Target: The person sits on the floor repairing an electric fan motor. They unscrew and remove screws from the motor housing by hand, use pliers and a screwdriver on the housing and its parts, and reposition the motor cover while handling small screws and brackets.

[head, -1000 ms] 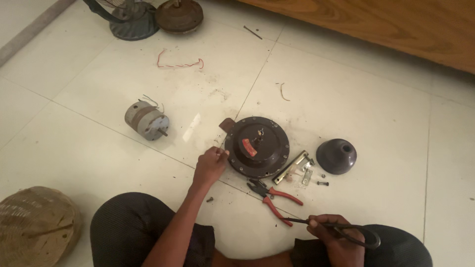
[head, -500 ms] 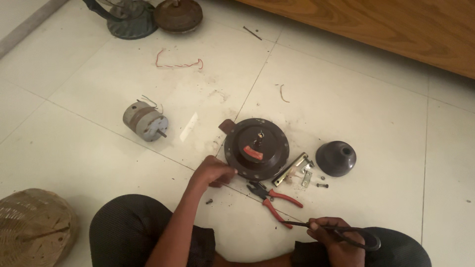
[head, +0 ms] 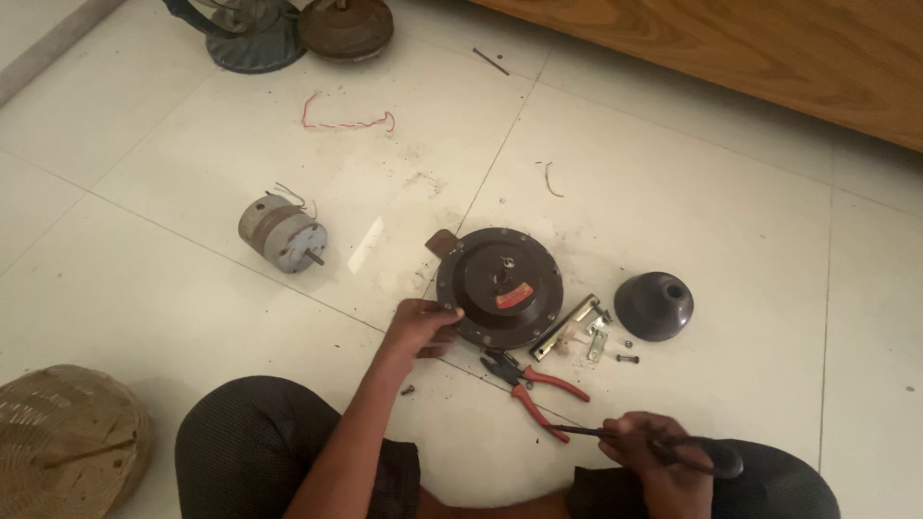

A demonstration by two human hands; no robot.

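As before, L hand (head: 420, 325) fingers on motor housing (head: 500, 286) rim, now nearer — R hand (head: 654, 452) grips screwdriver (head: 663, 444).

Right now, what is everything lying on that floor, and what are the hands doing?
round motor housing: one, dark brown, floor centre
small cylindrical motor: one, grey, left of the housing
dome cap: one, dark, right of the housing
metal bracket: one, silvery, between housing and cap
pliers: one, red handles, below the housing
red wire: one, upper floor
woven basket: one, tan, lower left
fan base: one, grey-blue, top left
wooden furniture: one, brown, top right
left hand: fingers on the housing's rim
right hand: grips a dark-handled tool
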